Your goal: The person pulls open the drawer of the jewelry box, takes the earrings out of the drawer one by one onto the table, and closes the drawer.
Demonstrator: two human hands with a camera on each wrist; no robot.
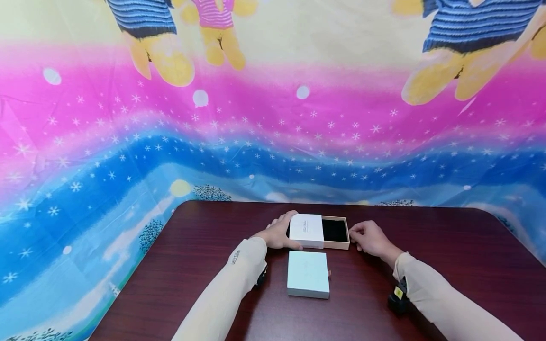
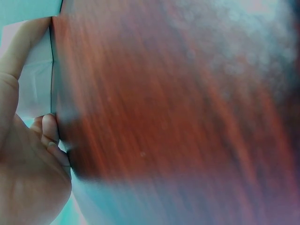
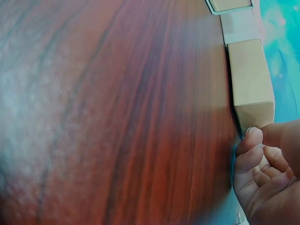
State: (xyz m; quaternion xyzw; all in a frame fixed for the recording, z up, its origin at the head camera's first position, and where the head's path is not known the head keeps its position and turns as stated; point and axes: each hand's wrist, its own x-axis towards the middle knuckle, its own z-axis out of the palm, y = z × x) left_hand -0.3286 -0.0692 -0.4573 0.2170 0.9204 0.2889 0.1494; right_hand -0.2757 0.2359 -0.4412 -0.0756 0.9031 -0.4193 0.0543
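My left hand [image 1: 277, 233] grips the left end of a white box sleeve [image 1: 305, 230] with small dark print on top, thumb on the near side and fingers behind. Out of the sleeve's right end sticks a tan cardboard drawer [image 1: 337, 246] with a black lining [image 1: 335, 230]. At the drawer's right end is my right hand [image 1: 370, 238]. The right wrist view shows its thumb and forefinger pinched together right at the end wall of the drawer [image 3: 251, 72], the other fingers curled; what lies between the fingertips is hidden.
A second box [image 1: 308, 273], pale and closed, lies just in front of the white one, with a small tab [image 1: 329, 273] at its right side. Both stand on a dark red wooden table [image 1: 192, 265]. A patterned cloth [image 1: 273, 118] hangs behind the table.
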